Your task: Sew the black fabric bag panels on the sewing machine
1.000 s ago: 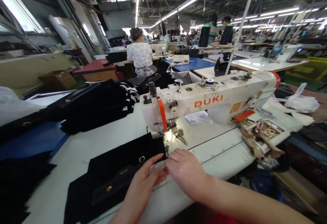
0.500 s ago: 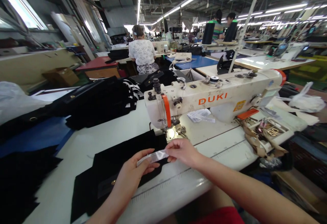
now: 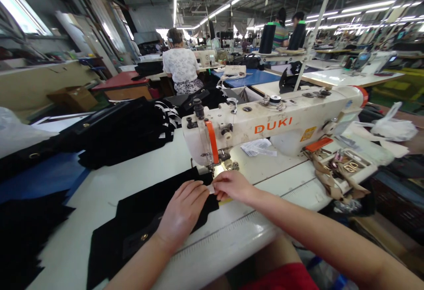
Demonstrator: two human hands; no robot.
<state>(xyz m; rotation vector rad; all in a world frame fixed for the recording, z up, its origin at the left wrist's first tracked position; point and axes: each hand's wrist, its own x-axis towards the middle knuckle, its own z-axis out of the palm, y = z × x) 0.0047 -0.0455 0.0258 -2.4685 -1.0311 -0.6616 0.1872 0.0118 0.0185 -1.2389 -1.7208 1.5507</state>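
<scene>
A small whitish strip (image 3: pixel 211 189), mostly hidden by my fingers, spans the gap between my hands. My right hand (image 3: pixel 233 186) pinches its right end close below the needle area of the sewing machine (image 3: pixel 241 120). Over the left end lie the closed fingers of my left hand (image 3: pixel 184 210), back upward and thumb out of sight. Beneath both hands, a black fabric piece (image 3: pixel 145 197) lies flat on the white machine table (image 3: pixel 245 232). A black patch with a gold-coloured stud (image 3: pixel 144 237) shows on the fabric near my left wrist.
Black fabric pieces (image 3: pixel 129 131) are heaped behind on the left, with more dark fabric (image 3: pixel 29 228) at the near left. White printed labels (image 3: pixel 256 147) lie under the machine arm. A tray of metal rings (image 3: pixel 351 166) and tan straps stands right. Another person (image 3: pixel 181 67) sits ahead.
My left hand has turned palm down over the strip, covering most of it. My right hand has shifted slightly left and up, nearer the needle. The whole view has shifted slightly.
</scene>
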